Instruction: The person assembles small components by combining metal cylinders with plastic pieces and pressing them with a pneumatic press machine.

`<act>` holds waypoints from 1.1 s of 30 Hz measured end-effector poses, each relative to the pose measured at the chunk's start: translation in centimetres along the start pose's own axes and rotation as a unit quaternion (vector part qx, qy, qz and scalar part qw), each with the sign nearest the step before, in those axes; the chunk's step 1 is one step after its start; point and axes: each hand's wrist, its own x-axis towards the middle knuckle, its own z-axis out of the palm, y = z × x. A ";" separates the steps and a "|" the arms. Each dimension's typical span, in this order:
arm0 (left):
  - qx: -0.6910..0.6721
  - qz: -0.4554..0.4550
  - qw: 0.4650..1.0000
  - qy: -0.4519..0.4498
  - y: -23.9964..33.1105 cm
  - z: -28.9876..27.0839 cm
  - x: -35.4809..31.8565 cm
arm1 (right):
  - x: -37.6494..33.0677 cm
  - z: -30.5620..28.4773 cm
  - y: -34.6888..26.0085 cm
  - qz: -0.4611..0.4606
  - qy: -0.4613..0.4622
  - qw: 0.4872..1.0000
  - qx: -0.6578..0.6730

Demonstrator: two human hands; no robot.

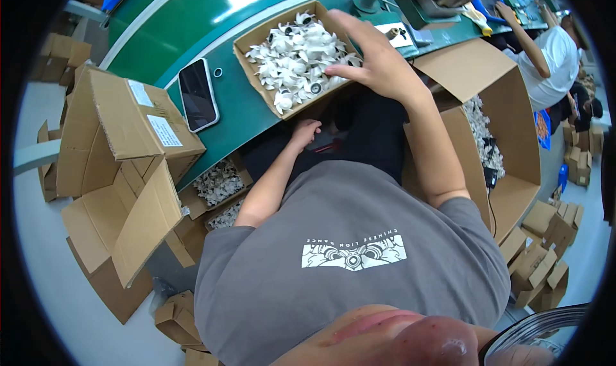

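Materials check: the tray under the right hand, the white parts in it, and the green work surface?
Tray: brown corrugated cardboard, matte, raw cut edges. White parts: likely moulded plastic, slight sheen, thin petal shapes; too small to be sure. Green surface: smooth, glossy with light glare, probably rubber or PVC belt. Right hand rests on the parts.

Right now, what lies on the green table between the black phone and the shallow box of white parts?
In the head view, a small ring lies on the green table, between the phone and the box of white parts; the rest is bare.
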 end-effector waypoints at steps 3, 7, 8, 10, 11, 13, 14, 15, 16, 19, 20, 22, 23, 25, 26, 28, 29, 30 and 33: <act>-0.104 -0.010 0.993 -0.048 1.5 -0.1 -2.0 | -1.0 -0.5 -0.4 -0.032 -0.065 0.996 0.055; -0.133 0.014 0.987 -0.084 4.1 0.4 -4.3 | -6.8 -1.6 0.7 0.094 -0.151 0.970 0.166; -0.116 0.025 0.988 -0.094 4.5 0.4 -5.0 | -8.9 -1.2 1.2 0.147 -0.153 0.964 0.162; -0.128 0.030 0.982 -0.138 5.6 1.3 -6.1 | -13.5 0.1 1.6 0.225 -0.145 0.948 0.173; -0.138 0.040 0.972 -0.185 6.3 2.0 -6.4 | -15.1 0.8 1.5 0.301 -0.132 0.927 0.179; -0.144 0.047 0.961 -0.231 7.9 3.0 -7.0 | -17.3 2.2 1.4 0.272 -0.157 0.934 0.172; -0.173 0.055 0.943 -0.279 8.7 3.6 -7.4 | -18.0 2.5 1.3 0.242 -0.184 0.939 0.160; -0.202 0.062 0.921 -0.326 9.5 4.1 -7.6 | -18.4 2.7 1.4 0.211 -0.210 0.943 0.148; -0.230 0.069 0.896 -0.374 9.9 4.4 -7.7 | -18.6 2.7 1.7 0.213 -0.206 0.944 0.147; -0.233 0.073 0.887 -0.392 10.1 4.7 -6.8 | -18.7 2.0 3.2 0.285 -0.247 0.902 0.210; -0.237 0.077 0.882 -0.399 10.1 4.8 -6.6 | -18.7 2.0 3.6 0.286 -0.244 0.903 0.210; -0.243 0.074 0.878 -0.405 10.3 4.8 -6.4 | -18.2 1.9 4.2 0.301 -0.264 0.882 0.250; -0.253 0.073 0.874 -0.408 10.3 4.7 -6.4 | -17.9 1.8 4.5 0.307 -0.274 0.871 0.270; -0.262 0.072 0.871 -0.409 10.2 4.6 -6.4 | -17.4 1.6 5.3 0.303 -0.253 0.880 0.262; -0.283 0.057 0.870 -0.399 10.1 4.4 -6.5 | -17.1 1.5 5.7 0.299 -0.235 0.889 0.255; -0.328 0.026 0.866 -0.376 9.8 4.0 -6.8 | -15.4 1.3 5.9 0.293 -0.219 0.896 0.251; -0.330 0.026 0.867 -0.372 9.5 3.7 -7.0 | -14.0 0.8 5.9 0.283 -0.226 0.900 0.244; -0.346 0.032 0.861 -0.373 9.1 3.3 -7.1 | -12.5 0.4 5.8 0.273 -0.233 0.903 0.236; -0.371 0.041 0.846 -0.381 8.9 2.2 -7.1 | -12.1 1.5 5.4 0.241 -0.278 0.902 0.225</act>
